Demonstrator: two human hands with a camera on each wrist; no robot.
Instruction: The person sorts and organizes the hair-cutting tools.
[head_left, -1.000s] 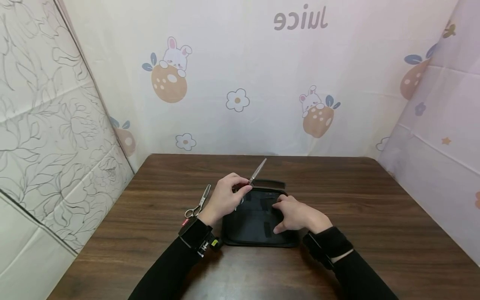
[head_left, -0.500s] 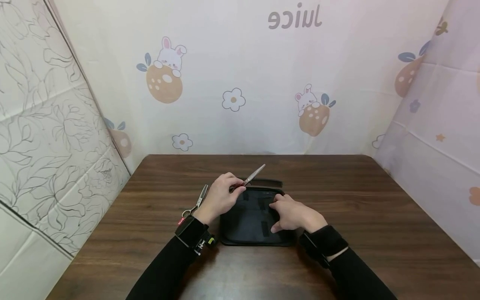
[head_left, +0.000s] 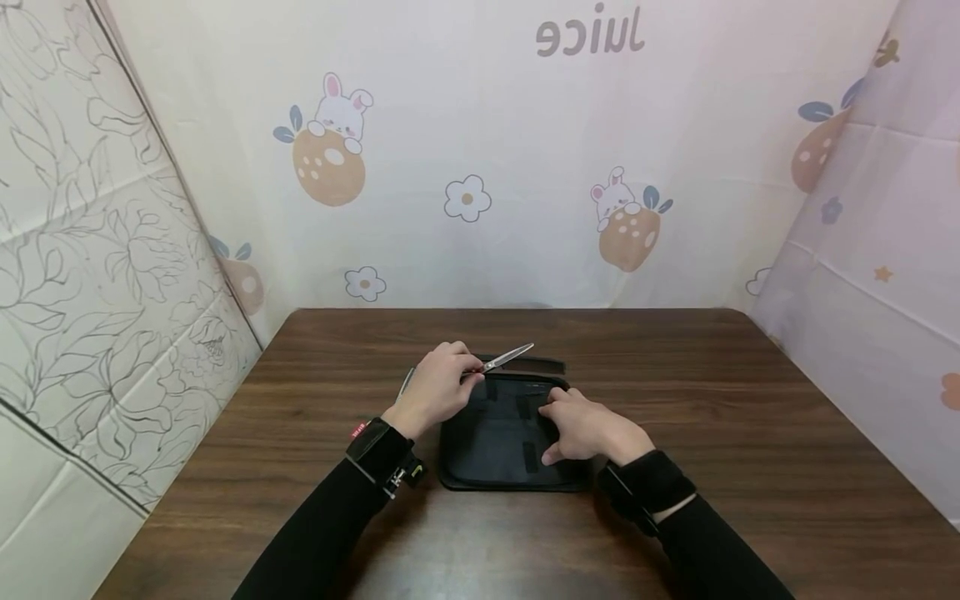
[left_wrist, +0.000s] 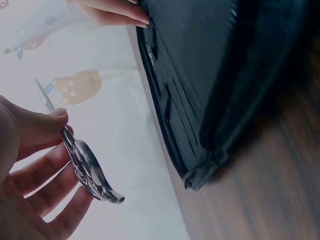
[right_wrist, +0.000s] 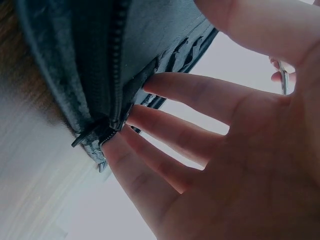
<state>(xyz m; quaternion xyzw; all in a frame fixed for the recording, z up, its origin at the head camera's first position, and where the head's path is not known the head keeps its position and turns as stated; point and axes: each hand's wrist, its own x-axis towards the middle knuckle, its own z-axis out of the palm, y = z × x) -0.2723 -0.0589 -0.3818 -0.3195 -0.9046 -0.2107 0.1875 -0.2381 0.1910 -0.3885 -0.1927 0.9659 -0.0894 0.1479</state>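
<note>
A person sits or stands at a brown wooden table (head_left: 750,450), both hands over a black zip case (head_left: 487,468) that lies flat near the middle, its dark inside, with straps and slots, facing up. The left hand (head_left: 433,389) is raised by the far left corner of the case, pinching a pair of silver scissors (head_left: 510,357) between thumb and forefinger; its other fingers are bent and apart from one another, near the looped handles. The scissors are in the air, blades together, tips pointing away from the person and to the right. The right hand (head_left: 592,428) is at the right side of the case, fingers stretched and spread apart, some fingertips touching the zipped edge, the thumb toward the inside. Just beyond the case a long dark strip (head_left: 542,365) lies on the table, partly behind the scissors. Left of the left hand, a thin metal piece (head_left: 406,381) peeks out, mostly hidden by the hand, and a small red tag (head_left: 359,429) shows beside the wrist. Both arms wear black sleeves (head_left: 315,525) and dark wrist bands (head_left: 651,483). Behind the table hangs a pale cloth (head_left: 525,108) printed with rabbits, fruit, flowers and the word "Juice" in mirror writing.
</note>
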